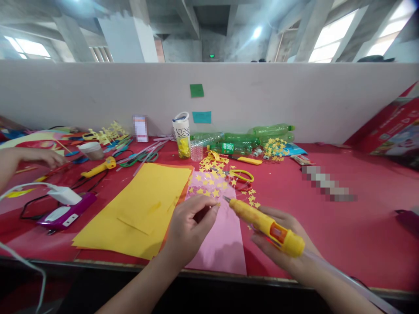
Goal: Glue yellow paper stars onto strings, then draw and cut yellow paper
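Observation:
My right hand (284, 244) is wrapped round a yellow hot glue gun (252, 216), its metal nozzle pointing left; a clear glue stick (340, 274) trails out of its back end. Close to the nozzle, thumb and fingertips of my left hand (193, 224) pinch a small yellow paper piece (218, 204), mostly hidden, so its shape is unclear. Beneath both lies a pink paper sheet (219, 248). Yellow paper stars (209, 181) are scattered over its far end. Left of it is a stack of yellow paper (137, 209) with orange sheets below.
Scissors with yellow handles (242, 175) and a yellow cutter knife (249, 161) lie beyond the stars. Green plastic bottles (242, 141) line the partition (131, 87). At left are a purple power strip (67, 213), another glue gun (100, 168) and another person's hand (49, 157).

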Available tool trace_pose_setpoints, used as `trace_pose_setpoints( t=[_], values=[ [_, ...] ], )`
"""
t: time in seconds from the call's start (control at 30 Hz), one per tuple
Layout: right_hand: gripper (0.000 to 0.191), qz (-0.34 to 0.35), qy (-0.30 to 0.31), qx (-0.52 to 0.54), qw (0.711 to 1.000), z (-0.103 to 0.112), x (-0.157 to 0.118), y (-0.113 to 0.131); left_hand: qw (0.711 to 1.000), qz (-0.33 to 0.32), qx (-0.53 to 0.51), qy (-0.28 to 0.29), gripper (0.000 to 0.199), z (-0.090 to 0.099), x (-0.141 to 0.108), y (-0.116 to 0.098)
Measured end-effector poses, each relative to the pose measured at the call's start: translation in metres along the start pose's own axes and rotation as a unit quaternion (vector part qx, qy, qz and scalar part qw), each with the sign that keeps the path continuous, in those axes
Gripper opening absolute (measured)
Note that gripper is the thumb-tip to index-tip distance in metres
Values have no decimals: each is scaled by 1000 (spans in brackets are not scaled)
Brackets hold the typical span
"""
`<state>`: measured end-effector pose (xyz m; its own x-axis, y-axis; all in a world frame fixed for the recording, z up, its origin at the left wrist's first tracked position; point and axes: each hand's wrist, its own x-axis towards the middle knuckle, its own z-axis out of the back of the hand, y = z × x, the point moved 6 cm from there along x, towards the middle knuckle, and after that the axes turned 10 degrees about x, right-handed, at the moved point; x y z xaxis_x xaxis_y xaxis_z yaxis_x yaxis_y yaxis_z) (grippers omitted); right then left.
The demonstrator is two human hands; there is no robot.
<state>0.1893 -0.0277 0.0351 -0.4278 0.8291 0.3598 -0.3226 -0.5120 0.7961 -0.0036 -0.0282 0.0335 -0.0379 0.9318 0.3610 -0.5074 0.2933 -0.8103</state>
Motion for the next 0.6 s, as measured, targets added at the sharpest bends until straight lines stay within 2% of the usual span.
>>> trace_pose_setpoints(
  t=[0.1,0.17,0.3,0.37,0.5,0.6],
  values=[
    [10,19,-73,-54,996,27,7,-11,999,21,-31,12,9,0,-1,2],
    [9,38,-48,-114,992,45,17,-22,997,51,-61,19,9,1,0,3],
    [10,-11,45,-243,969,73,40,-65,989,83,-100,67,12,-2,2,-2],
    [21,-47,70,-292,953,79,47,-92,981,98,-126,109,14,-6,3,-4],
    [27,-68,97,-314,942,77,46,-140,949,169,-172,202,17,-20,-1,-2],
    [36,-75,99,-322,939,81,42,-160,919,224,-201,257,16,-33,-8,4]
  ],
)
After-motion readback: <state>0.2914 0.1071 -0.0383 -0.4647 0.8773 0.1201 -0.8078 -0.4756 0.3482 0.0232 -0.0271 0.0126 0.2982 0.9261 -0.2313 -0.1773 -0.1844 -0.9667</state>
